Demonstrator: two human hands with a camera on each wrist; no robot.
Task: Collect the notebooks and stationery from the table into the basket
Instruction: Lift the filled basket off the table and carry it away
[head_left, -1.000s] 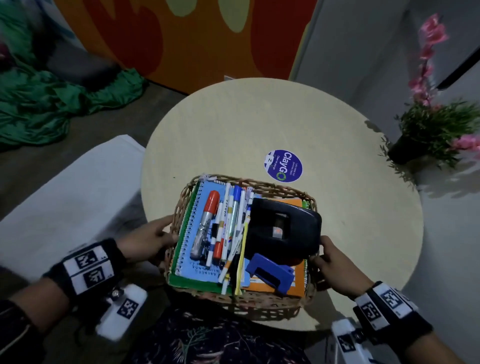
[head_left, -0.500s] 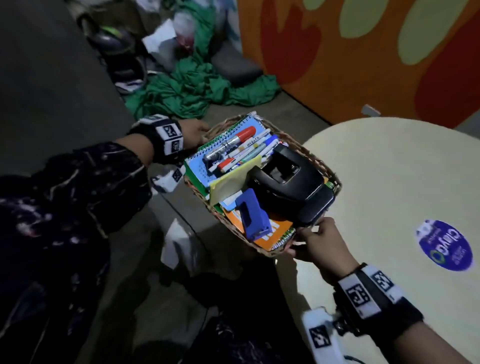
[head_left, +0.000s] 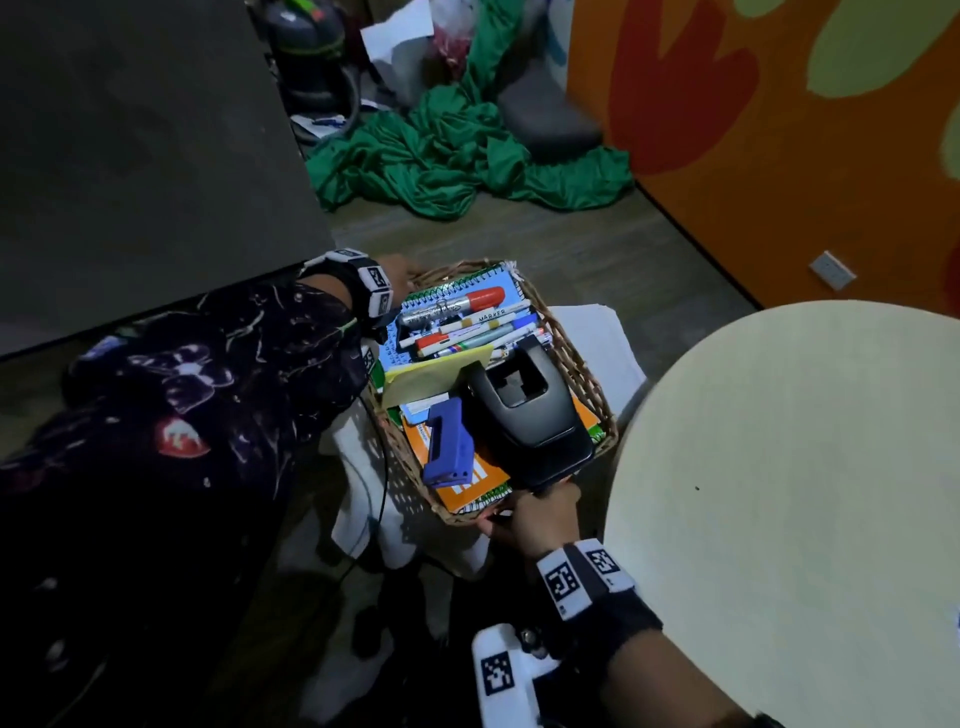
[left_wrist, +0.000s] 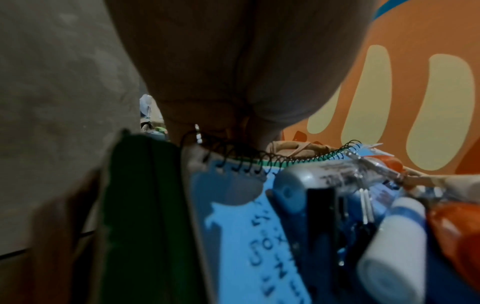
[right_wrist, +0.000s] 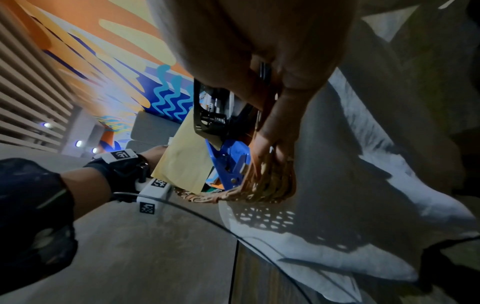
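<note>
I hold a wicker basket (head_left: 589, 376) in the air to the left of the round table (head_left: 779, 493), over a white cloth. My left hand (head_left: 402, 270) grips its far rim and my right hand (head_left: 535, 514) grips its near rim. Inside lie a blue spiral notebook (head_left: 457, 283), several markers (head_left: 467, 322), a yellow pad (head_left: 431, 376), a blue stapler (head_left: 449, 441), a black hole punch (head_left: 524, 415) and an orange notebook (head_left: 467, 483). The left wrist view shows the blue notebook (left_wrist: 246, 236) beside a green one (left_wrist: 140, 216). In the right wrist view, fingers (right_wrist: 270, 148) curl over the basket (right_wrist: 259, 191).
A white cloth (head_left: 597, 332) lies under the basket. Green fabric (head_left: 457, 161) is heaped on the floor beyond, by a vacuum cleaner (head_left: 311, 52). A grey panel (head_left: 156, 156) stands at the left, an orange wall (head_left: 779, 182) with a socket (head_left: 831, 270) at the right.
The basket left the tabletop and moved left, past the table's edge, with both hands still on its rim. The view swung left with it.
</note>
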